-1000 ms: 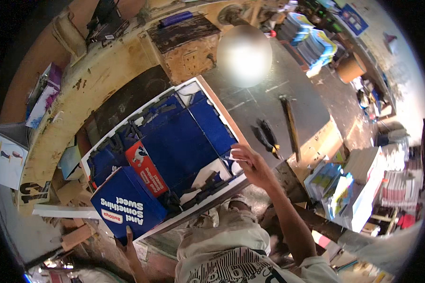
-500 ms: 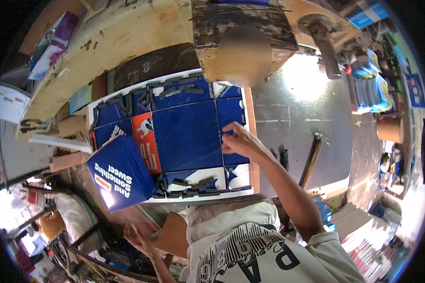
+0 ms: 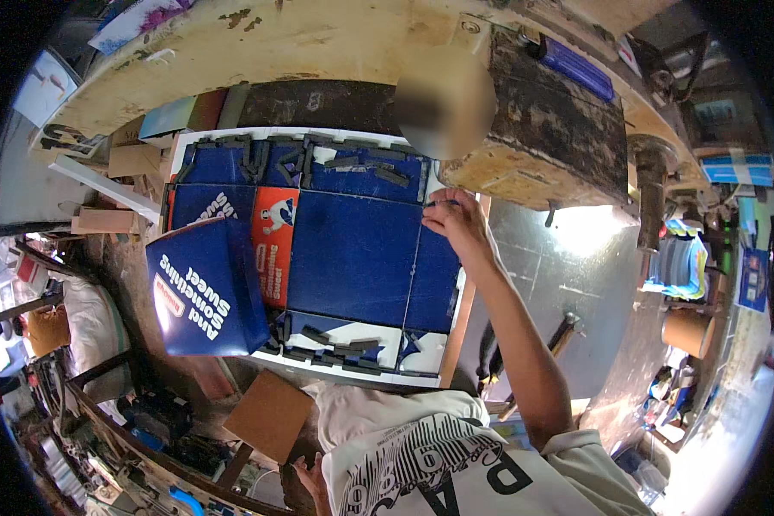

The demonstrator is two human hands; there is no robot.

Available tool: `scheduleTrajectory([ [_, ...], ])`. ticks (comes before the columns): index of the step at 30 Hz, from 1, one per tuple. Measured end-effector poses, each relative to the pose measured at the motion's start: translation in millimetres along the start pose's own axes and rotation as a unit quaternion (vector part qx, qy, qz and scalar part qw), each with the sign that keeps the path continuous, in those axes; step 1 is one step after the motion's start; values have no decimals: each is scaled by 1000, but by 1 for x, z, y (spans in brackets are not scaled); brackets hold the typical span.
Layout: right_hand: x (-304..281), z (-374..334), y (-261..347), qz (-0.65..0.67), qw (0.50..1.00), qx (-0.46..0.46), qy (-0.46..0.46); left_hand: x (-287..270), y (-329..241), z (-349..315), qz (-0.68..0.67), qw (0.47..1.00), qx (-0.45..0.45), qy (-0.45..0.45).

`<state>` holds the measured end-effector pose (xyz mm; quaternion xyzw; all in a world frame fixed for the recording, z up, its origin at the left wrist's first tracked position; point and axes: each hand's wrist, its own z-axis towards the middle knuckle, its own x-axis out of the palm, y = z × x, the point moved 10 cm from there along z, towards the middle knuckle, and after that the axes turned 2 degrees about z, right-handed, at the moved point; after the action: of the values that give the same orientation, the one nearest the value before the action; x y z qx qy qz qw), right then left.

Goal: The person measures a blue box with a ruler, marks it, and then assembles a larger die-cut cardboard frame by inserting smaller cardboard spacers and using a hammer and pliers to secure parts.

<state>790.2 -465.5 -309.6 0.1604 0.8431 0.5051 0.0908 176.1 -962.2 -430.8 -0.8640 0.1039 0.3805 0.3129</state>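
A large printed sheet, mostly blue with a red panel (image 3: 271, 258), lies flat on a white-edged board (image 3: 365, 376) in front of me. Short dark strips (image 3: 340, 161) are set along its far and near edges. My right hand (image 3: 457, 219) is over the sheet's far right corner, thumb and finger pinched on a small dark strip (image 3: 444, 204). Down by my body, my left hand (image 3: 310, 473) hangs with fingers apart and nothing seen in it. A folded blue printed card box (image 3: 202, 297) rests tilted over the sheet's near left corner.
Beyond the sheet stands a worn wooden block (image 3: 550, 129) with a blue object (image 3: 576, 69) on top. A hammer (image 3: 566, 331) lies on the dark metal surface to the right. A brown board (image 3: 271, 417) is below the bench edge, near my left hand.
My right hand has moved toward the far edge and its fingers have closed in a pinch. My left hand has drawn back toward my body. The view has shifted.
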Motion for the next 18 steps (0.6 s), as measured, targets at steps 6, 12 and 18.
scheduleTrajectory([
  [6, 5, -27, -23, 46, 998, -49, -20, 13, -26, 12, 2, 999, -5, 43],
  [12, 25, -101, -43, -84, 996, 18, 12, -1, -60, 56, 65, 976, 208, -4],
  [18, 49, -138, 8, -275, 944, -181, 28, -80, -306, 104, -3, 931, 306, -200],
])
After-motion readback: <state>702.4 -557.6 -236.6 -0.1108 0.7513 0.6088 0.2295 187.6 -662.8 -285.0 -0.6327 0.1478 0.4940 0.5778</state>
